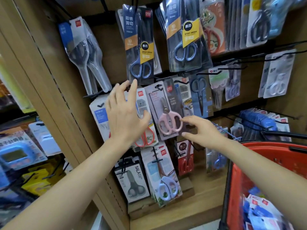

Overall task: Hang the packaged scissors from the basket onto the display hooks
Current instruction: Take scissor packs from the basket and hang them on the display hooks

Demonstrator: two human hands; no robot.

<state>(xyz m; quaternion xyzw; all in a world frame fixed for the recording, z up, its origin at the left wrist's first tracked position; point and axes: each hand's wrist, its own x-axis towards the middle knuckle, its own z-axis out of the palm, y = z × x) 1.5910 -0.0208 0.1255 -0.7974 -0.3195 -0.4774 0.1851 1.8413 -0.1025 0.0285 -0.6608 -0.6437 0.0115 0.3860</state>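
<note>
Crowding the nine o'clock edge, a blurred side shelf [25, 123] carries a blue timer [15, 155] and yellow boxes [39, 181]. Next to it a brown display board [54, 90] fills most of the view, set with black wire hooks and hung thick with scissors in packs. Clear-cased pairs [86, 53] hang at ten o'clock and dark packs with yellow labels [139, 47] at twelve. The left hand [123, 117] is raised just left of centre, fingers spread wide and holding nothing, in front of the hanging packs. At the centre the pink scissors pack [166, 117] hangs tilted from a hook [157, 88] on the board. The right hand [201, 130] reaches it from four o'clock, forefinger on the pink handles and thumb at the lower right corner. Whether that is a real pinch cannot be told. A plain wooden ledge [182, 211] runs under the board at six o'clock. At four to five o'clock stands the red basket [237, 180], with blue, white and red packs [260, 211] lying in its bottom.
</note>
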